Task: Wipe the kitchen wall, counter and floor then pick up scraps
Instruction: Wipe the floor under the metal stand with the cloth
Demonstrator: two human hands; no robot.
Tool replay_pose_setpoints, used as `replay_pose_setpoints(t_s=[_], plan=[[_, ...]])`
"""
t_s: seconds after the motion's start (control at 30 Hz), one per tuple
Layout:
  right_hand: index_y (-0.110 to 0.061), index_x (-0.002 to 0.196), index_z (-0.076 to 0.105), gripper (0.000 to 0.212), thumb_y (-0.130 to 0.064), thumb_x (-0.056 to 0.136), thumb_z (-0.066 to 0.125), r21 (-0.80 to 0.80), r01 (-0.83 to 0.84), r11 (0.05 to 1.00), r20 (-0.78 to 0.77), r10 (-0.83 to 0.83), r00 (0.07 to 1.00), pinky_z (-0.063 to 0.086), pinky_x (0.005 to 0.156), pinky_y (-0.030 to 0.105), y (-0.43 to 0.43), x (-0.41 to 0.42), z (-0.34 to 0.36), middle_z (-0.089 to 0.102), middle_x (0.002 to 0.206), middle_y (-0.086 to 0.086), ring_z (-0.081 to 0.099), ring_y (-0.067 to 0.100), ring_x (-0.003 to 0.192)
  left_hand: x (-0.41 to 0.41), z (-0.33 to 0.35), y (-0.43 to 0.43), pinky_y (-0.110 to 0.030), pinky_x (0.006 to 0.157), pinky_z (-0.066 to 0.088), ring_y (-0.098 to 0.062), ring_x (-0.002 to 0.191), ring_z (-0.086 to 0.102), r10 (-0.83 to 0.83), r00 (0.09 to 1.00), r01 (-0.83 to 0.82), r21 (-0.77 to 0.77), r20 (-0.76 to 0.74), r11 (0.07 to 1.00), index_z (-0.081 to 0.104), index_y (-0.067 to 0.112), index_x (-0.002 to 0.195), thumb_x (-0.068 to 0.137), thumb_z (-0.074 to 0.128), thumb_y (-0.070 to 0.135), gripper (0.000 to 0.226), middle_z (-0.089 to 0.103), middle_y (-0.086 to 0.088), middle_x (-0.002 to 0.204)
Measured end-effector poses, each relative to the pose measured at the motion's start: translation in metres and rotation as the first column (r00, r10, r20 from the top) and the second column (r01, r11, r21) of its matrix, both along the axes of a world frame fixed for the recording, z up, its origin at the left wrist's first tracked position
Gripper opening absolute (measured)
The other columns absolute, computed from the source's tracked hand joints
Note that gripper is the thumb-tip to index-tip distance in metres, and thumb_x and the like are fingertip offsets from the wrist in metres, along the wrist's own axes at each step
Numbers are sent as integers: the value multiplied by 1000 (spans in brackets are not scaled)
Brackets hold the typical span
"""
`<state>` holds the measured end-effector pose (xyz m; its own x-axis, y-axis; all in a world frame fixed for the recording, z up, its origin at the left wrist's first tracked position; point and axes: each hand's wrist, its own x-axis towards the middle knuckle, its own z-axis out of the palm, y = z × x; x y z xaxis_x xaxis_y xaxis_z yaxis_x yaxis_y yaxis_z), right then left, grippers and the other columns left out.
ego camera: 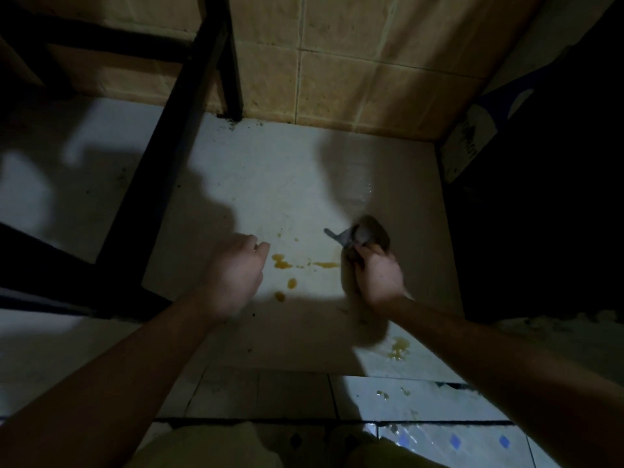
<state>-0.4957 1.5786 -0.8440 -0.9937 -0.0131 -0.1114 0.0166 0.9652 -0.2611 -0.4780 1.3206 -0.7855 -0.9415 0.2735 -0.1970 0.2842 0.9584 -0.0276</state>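
The pale floor [270, 184] carries several yellow-orange spill spots [282, 262] between my two hands, and another yellow patch [398, 347] lies under my right forearm. My right hand [380, 276] grips a dark grey cloth [366, 233] bunched over the floor just right of the spill. My left hand [233, 268] hovers left of the spots with loosely curled fingers and holds nothing. The tan tiled wall [354, 69] rises at the back.
Black metal frame legs [189, 106] stand at the left and back left. A dark cabinet or appliance with a blue-and-white label [472, 143] closes off the right side. Patterned floor tiles [456, 437] with small yellow drops lie near my knees.
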Motion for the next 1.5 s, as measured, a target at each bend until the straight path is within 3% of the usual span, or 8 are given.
replay_pose_setpoints(t_s=[0.33,0.53,0.63,0.73,0.97,1.17,1.27,1.5], plan=[[-22,123,56,34,-19,91,46,-39,-310,950,81,312,947,49,86,41,-95,-34,15,58,122,9,50,34,109,10,23,-10,-39,88,44,-29,105,51,-29,999,30,23,-17,999,52,14,116,90,46,16,27,52,-9,117],[-26,120,59,31,-18,91,51,10,-589,808,39,588,808,46,83,39,-96,-21,19,58,122,2,48,32,102,8,27,-15,-37,87,44,-29,105,52,-9,999,11,56,-36,998,51,11,123,93,43,16,31,53,-10,119],[-30,126,56,36,-16,94,49,3,-674,738,69,673,737,43,85,38,-77,-10,17,52,136,-4,45,31,109,9,24,-22,-38,89,42,-28,107,51,2,1000,0,65,-19,998,50,10,124,96,41,17,31,52,-10,121],[-31,130,54,38,-19,94,50,-31,-649,761,116,647,753,49,87,42,-55,1,13,44,144,-5,39,33,123,10,24,-23,-37,88,42,-28,106,52,12,1000,-12,35,-8,999,49,11,124,96,42,18,30,52,-10,121],[-34,122,58,32,-24,92,52,-35,-353,935,86,355,931,43,95,35,5,7,10,54,136,-3,46,29,122,12,19,-17,-38,85,43,-30,102,53,-27,999,26,70,20,997,53,11,115,92,47,15,24,55,-10,114],[-22,124,59,36,-8,94,46,-56,-33,998,34,35,999,50,82,37,43,19,6,64,117,11,63,30,95,14,20,-13,-41,87,45,-31,103,55,-85,996,83,59,24,995,54,10,117,91,48,14,27,55,-11,115],[-24,129,55,41,-8,93,44,-32,-43,999,60,44,997,48,85,38,16,25,5,62,118,16,58,36,100,18,21,-17,-41,85,46,-30,103,54,-65,997,62,57,41,996,53,10,115,91,47,14,25,54,-11,115],[-24,134,51,36,-24,99,40,-76,-405,911,112,411,904,30,102,33,-82,39,-3,43,143,6,35,32,130,19,22,-28,-42,89,44,-31,107,52,-41,998,39,52,54,998,49,9,122,93,46,15,30,52,-12,120]])
